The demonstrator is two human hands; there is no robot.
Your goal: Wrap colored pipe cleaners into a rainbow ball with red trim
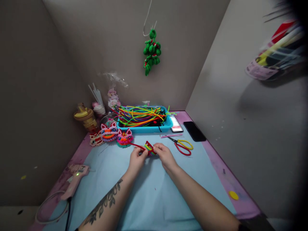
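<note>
Over the middle of the blue cloth, both hands pinch a small bent pipe cleaner piece in red, yellow, green and purple. My left hand closes thumb and fingers on its left side. From there a red pipe cleaner end sticks out to the upper left. My right hand pinches the piece's right upper edge. Finished-looking pipe cleaner animal heads, one pink and orange and one lilac and orange, lie left of the hands. Fingers hide part of the piece.
Behind stands a blue tray heaped with colourful pipe cleaners. Scissors and a black phone lie to the right. A pink glue gun with its cord rests left. Green pipe cleaner figures hang from a wire on the wall.
</note>
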